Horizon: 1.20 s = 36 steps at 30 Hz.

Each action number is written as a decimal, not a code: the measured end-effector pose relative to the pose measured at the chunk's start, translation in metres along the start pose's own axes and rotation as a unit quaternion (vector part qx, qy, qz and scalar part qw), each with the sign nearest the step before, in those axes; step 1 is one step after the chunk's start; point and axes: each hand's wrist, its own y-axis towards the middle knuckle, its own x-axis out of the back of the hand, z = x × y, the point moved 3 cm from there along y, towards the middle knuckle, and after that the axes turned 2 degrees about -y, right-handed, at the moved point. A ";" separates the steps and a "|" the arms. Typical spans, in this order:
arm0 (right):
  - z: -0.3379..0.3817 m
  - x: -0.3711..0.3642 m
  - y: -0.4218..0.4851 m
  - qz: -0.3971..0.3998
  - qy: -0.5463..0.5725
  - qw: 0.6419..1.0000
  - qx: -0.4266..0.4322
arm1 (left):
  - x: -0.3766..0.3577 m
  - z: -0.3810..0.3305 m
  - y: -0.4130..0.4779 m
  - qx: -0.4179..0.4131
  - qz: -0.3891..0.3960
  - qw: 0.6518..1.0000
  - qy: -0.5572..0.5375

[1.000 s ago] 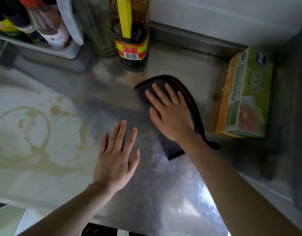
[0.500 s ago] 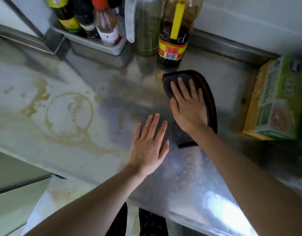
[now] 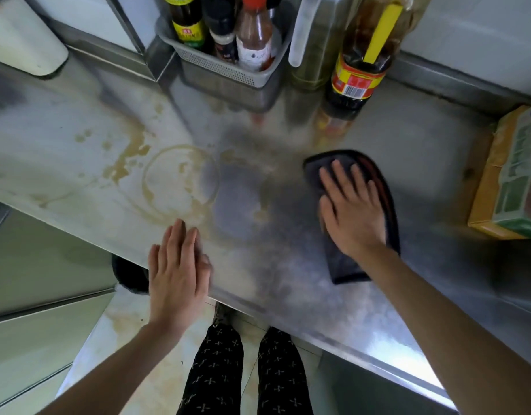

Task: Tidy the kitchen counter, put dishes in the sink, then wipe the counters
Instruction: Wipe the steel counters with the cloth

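Observation:
My right hand [image 3: 352,209] lies flat with straight fingers on a dark cloth [image 3: 346,266], pressing it onto the steel counter [image 3: 288,280]. The cloth has a reddish edge and sticks out beyond my palm towards the counter's front. My left hand [image 3: 177,274] is flat and open at the counter's front edge, holding nothing. Left of the cloth, a brown ring stain [image 3: 180,181] and splashes mark the counter.
At the back stand a grey basket [image 3: 228,70] of sauce bottles, a clear jug [image 3: 312,40] and a large oil bottle [image 3: 360,61]. A green and yellow box [image 3: 512,178] sits at the right. A white appliance [image 3: 21,40] is at the far left.
My left hand has slid back to the counter's front edge. My right hand still presses the cloth, which has drawn back from the oil bottle. The view has shifted left.

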 end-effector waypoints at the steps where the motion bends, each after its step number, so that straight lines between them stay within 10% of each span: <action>1: 0.003 0.000 0.008 0.002 0.016 0.999 -0.049 | -0.002 0.002 0.001 -0.002 0.002 1.000 0.000; 5: 0.047 -0.005 0.003 -0.018 0.034 0.990 -0.134 | -0.008 0.003 0.001 -0.003 -0.001 1.000 0.007; 14: 0.078 -0.009 -0.020 0.025 -0.037 0.990 0.131 | -0.008 0.005 0.000 -0.005 0.017 1.000 0.009; 21: 0.067 -0.003 0.035 -0.011 0.055 0.975 -0.216 | -0.008 0.006 0.001 -0.002 0.044 0.999 -0.014; 28: 0.178 -0.011 -0.009 0.014 0.120 0.982 -0.142 | 0.023 0.016 0.004 0.044 -0.027 0.962 -0.269; 32: 0.141 0.019 -0.022 -0.038 0.342 0.936 -0.074 | 0.035 -0.001 0.016 0.033 -0.038 0.969 -0.242; 36: 0.041 0.025 -0.031 -0.122 0.197 0.956 -0.178 | 0.012 -0.067 0.024 -0.115 0.040 0.984 -0.131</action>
